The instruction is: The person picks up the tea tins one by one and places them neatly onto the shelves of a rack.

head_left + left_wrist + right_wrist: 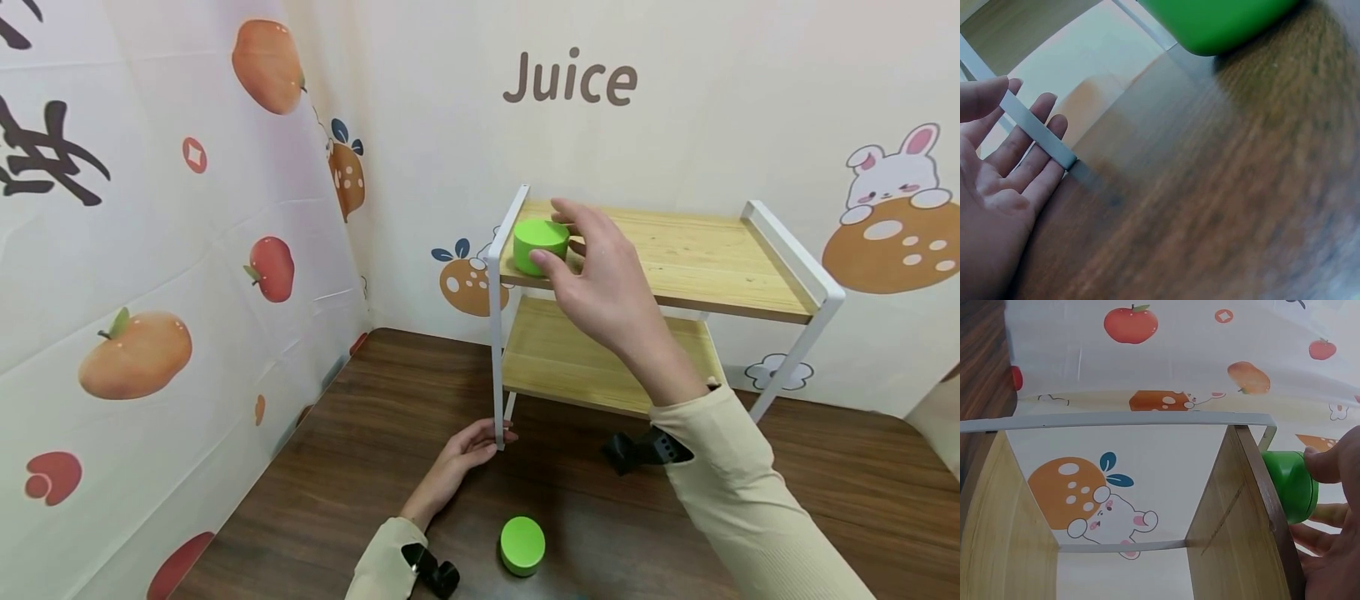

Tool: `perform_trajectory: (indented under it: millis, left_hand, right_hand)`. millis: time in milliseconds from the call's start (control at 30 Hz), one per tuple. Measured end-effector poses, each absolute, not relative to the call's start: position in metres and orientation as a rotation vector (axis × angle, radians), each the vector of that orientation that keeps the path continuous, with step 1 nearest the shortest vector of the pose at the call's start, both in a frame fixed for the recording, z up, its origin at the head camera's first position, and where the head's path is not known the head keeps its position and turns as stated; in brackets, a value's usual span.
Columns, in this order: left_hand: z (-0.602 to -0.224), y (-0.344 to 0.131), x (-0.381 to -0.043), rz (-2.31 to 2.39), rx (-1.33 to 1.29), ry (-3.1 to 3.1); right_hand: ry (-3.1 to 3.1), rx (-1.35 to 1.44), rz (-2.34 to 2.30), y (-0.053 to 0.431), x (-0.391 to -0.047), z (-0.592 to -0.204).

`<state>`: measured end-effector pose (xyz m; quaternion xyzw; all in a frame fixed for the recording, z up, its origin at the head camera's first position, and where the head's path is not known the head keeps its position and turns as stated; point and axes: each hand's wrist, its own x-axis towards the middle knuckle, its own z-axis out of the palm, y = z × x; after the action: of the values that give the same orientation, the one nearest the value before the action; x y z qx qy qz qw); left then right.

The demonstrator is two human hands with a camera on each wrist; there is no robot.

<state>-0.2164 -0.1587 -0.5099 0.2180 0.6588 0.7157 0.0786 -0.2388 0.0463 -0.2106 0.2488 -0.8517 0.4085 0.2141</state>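
A two-tier shelf rack (pixel 697 250) with wooden boards and a white metal frame stands against the back wall. My right hand (pixel 603 275) holds a small green round container (pixel 542 237) between thumb and fingers at the left end of the top board. In the right wrist view, the container (pixel 1288 484) sits flat against that board, the thumb on its top edge. Down at the rack's front left leg (pixel 1038 131), my left hand (pixel 463 450) grips the leg near its foot, thumb on one side and fingers behind. A second green round container (pixel 522 544) lies on the table in front.
The lower board (pixel 577 354) hangs beneath the top one. White side rails (pixel 795 250) rise above the top board's ends. Dark brown wood covers the table (pixel 360 467), and printed cloth walls (pixel 225 208) close in the left and back.
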Motion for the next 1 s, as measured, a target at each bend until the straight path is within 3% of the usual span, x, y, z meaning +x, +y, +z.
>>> perform_trajectory:
  millis: [1000]
  left_hand:
    - [-0.5097, -0.1592, -0.2165, 2.130, 0.662, 1.999]
  right_hand:
    - [-2.280, 0.727, 1.079, 0.0562, -0.2291, -0.2156]
